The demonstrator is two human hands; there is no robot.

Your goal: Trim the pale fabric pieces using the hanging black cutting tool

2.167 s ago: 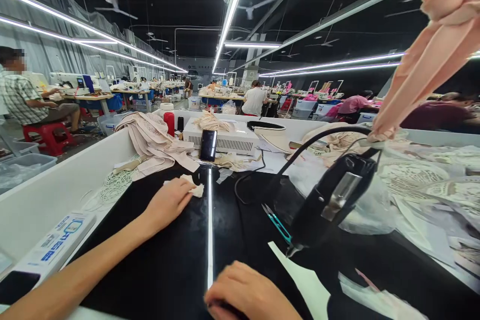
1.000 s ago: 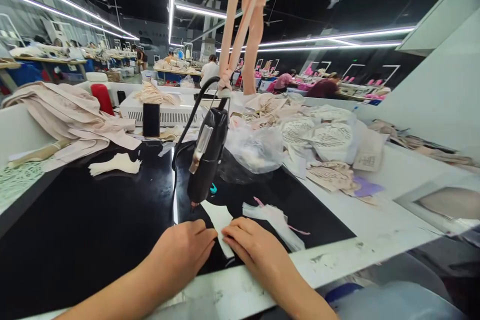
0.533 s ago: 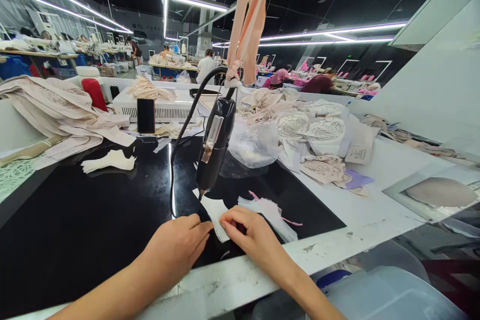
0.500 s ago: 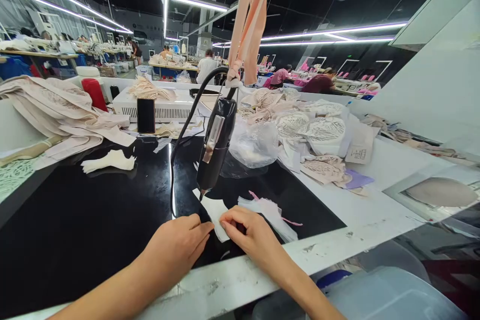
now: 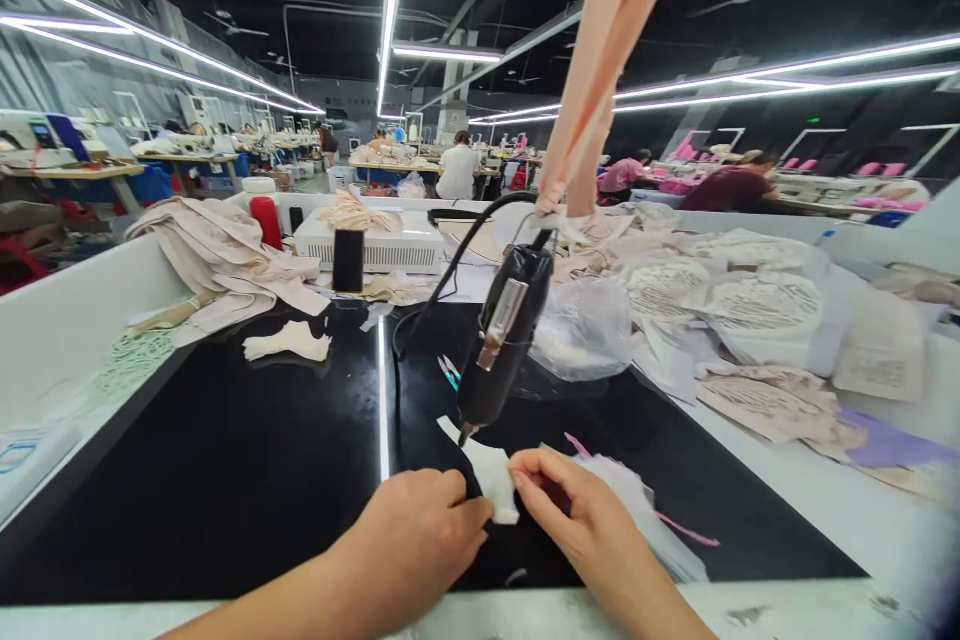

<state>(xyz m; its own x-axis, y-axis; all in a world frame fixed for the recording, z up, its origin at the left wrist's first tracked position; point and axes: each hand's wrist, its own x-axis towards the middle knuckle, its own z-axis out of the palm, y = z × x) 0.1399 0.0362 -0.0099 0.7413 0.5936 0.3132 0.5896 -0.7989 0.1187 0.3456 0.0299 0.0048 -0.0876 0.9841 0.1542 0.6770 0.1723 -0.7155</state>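
Note:
My left hand (image 5: 416, 535) and my right hand (image 5: 577, 515) lie close together at the near edge of the black table top (image 5: 225, 460). Their fingers are curled and pinch something dark between them, which I cannot make out. A white paper piece (image 5: 491, 475) lies right between the fingertips. Just above it hangs a black hand-held tool (image 5: 502, 340) with a metal clip, its tip pointing down at the paper. The tool is hung from a peach fabric strip (image 5: 600, 70), and a black cord leaves its top.
A small white fabric piece (image 5: 289, 342) lies at the left. Beige garments (image 5: 225, 260), a white box unit (image 5: 375, 245), a clear bag (image 5: 585, 325) and lace pieces (image 5: 757, 305) crowd the back and right. Small snips (image 5: 448, 372) lie behind the tool. Other workers sit far off.
The view has swung left and lifted a little. My hands stay together at the table edge, fingertips on the dark piece by the white paper. Earlier, my left hand rested on the small white fabric.

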